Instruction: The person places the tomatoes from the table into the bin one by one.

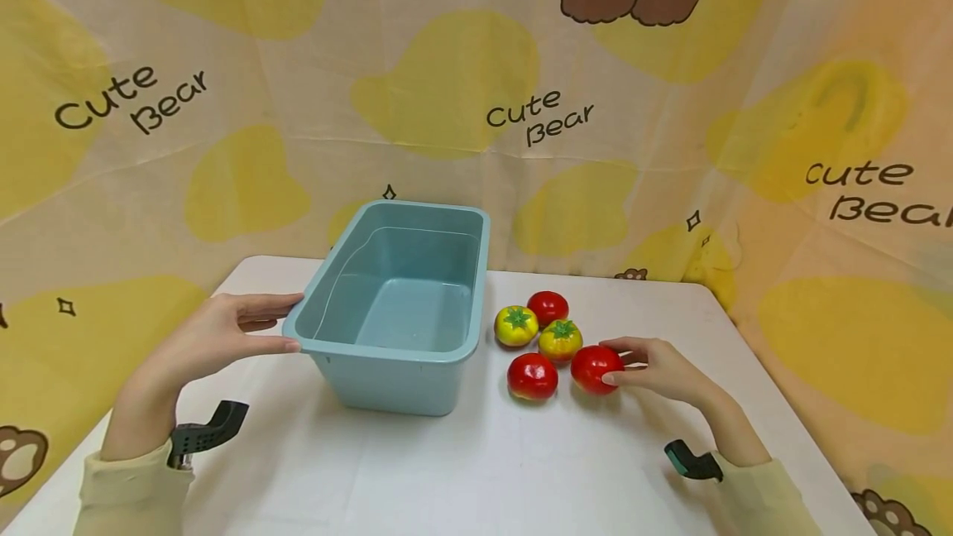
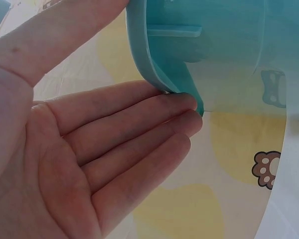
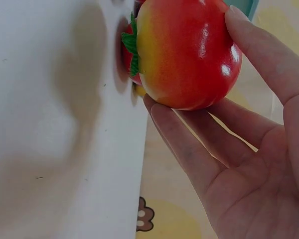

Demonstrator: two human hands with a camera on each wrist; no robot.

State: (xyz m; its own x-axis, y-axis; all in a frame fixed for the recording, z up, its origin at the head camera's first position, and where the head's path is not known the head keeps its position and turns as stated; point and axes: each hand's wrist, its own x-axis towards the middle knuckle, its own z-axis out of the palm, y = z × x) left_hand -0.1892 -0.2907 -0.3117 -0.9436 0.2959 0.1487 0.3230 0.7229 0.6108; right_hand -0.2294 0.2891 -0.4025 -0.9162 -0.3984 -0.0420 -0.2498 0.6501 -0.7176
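Observation:
A blue-grey plastic tub [image 1: 398, 356] stands on the white table. At its near left corner, my left hand [image 1: 216, 337] touches the rim [image 2: 138, 47], fingers straight along one side and thumb at the other. My right hand [image 1: 658, 369] holds a shiny red toy tomato [image 1: 593, 369] between thumb and fingers. In the right wrist view, this toy tomato [image 3: 189, 55] has its yellow end and green leaf towards the table; whether it touches the table I cannot tell. Beside it lie two red toy tomatoes [image 1: 532, 376] and two yellow ones [image 1: 516, 326] with green leaves on top.
The white table [image 1: 476, 470] has its back edge against a cloth backdrop [image 1: 447, 81] with yellow patches, bears and lettering. The tub's inside floor [image 1: 413, 313] shows no objects. The toy tomatoes are grouped just right of the tub.

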